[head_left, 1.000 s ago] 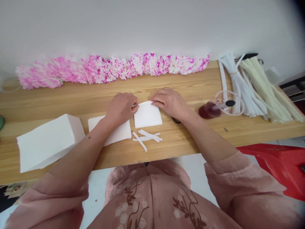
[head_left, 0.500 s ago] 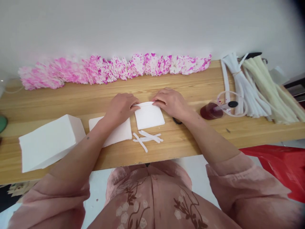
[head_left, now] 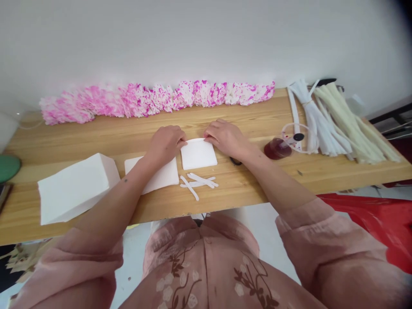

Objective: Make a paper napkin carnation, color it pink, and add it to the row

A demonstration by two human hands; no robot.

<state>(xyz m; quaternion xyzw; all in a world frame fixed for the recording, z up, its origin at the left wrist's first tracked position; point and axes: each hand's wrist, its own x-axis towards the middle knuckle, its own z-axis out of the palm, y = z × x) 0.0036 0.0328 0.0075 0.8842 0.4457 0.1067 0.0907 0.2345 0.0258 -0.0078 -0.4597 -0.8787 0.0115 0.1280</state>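
Observation:
A small stack of white tissue paper (head_left: 198, 155) lies on the wooden table (head_left: 161, 208), its far edge folded over. My left hand (head_left: 167, 141) pinches the far left corner of that paper, and my right hand (head_left: 222, 136) pinches the far right corner. Under my left forearm sits a flatter pile of white paper sheets (head_left: 162, 177), partly covered. Several short white strips (head_left: 196, 182) lie crossed just in front of the folded paper. Close to my right wrist, a dark ring-shaped handle (head_left: 236, 161) shows, the rest hidden.
Pink-and-white ruffled paper flowers (head_left: 154, 99) line the back by the wall. A tall white paper stack (head_left: 74, 184) stands at left. To the right are a bottle of dark red liquid (head_left: 277, 148), bundled white strips (head_left: 317, 118) and cream strips (head_left: 354, 124). A red plastic bag (head_left: 363, 223) hangs below the table.
The view has shifted slightly. Both hands still pinch the far corners of the tissue paper, and its folded far edge now looks smoother and slightly bowed.

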